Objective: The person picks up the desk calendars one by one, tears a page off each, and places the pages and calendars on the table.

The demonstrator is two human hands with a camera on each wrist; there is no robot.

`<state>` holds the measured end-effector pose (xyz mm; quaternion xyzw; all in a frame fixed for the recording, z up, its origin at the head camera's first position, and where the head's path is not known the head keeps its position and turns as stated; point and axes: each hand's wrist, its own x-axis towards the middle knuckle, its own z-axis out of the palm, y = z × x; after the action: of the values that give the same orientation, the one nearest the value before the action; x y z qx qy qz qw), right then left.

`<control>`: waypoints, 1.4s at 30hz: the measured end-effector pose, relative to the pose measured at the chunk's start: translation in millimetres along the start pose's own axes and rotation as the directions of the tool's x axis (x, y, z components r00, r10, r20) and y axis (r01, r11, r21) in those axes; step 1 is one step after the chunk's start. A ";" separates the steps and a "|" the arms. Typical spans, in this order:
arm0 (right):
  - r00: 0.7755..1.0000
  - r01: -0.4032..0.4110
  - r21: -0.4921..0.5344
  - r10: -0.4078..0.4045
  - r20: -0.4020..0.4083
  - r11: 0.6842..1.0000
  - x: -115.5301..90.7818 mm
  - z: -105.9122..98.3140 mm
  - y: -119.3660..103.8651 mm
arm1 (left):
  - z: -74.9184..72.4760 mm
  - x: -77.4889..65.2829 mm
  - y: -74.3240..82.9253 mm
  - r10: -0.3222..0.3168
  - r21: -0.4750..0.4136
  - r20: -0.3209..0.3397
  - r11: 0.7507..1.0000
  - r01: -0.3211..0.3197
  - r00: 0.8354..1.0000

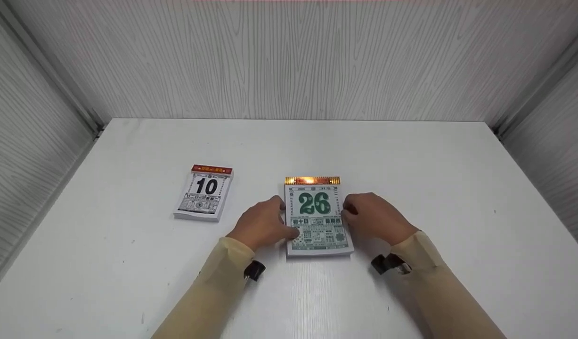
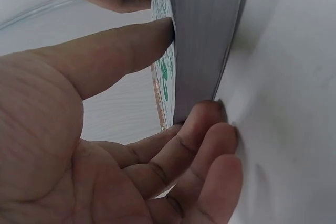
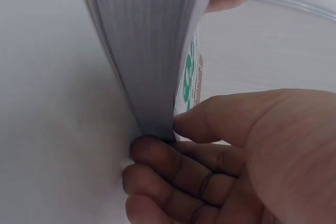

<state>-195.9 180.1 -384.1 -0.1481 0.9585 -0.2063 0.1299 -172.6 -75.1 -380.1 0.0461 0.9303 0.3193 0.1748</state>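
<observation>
A thick tear-off calendar (image 1: 319, 230) with a green 26 on its top sheet lies flat on the white table, its shiny gold-red header strip at the far end. My left hand (image 1: 265, 223) grips its left edge, thumb on the top sheet and fingers against the side. On the opposite edge my right hand (image 1: 376, 216) pinches the pad between thumb and curled fingers. The left wrist view shows the page block (image 2: 202, 40) from the side, with fingertips low by the table. In the right wrist view, the thumb meets the top edge of the page block (image 3: 147, 40).
To the left lies a smaller tear-off calendar (image 1: 204, 195) with a black 10 and a red header. Wood-grain panels (image 1: 289, 61) enclose the white table (image 1: 411, 155) at the back and both sides. Dark bands (image 1: 255, 270) sit on both wrists.
</observation>
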 end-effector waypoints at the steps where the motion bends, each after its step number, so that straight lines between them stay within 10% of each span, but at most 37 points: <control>1: 1.000 -0.004 0.000 0.004 0.000 1.000 0.6 0.4 0.1 | -0.6 0.4 -0.4 -0.001 0.000 0.002 1.000 0.001 1.000; 42: 0.996 0.052 -0.078 -0.046 0.077 0.996 -5.4 -0.8 -0.4 | -4.6 5.7 -10.9 0.060 0.085 -0.042 0.995 -0.056 0.997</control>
<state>-191.0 181.8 -382.1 -0.1845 0.9564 -0.1652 0.1547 -179.3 -85.2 -385.1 0.0731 0.9448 0.2857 0.1426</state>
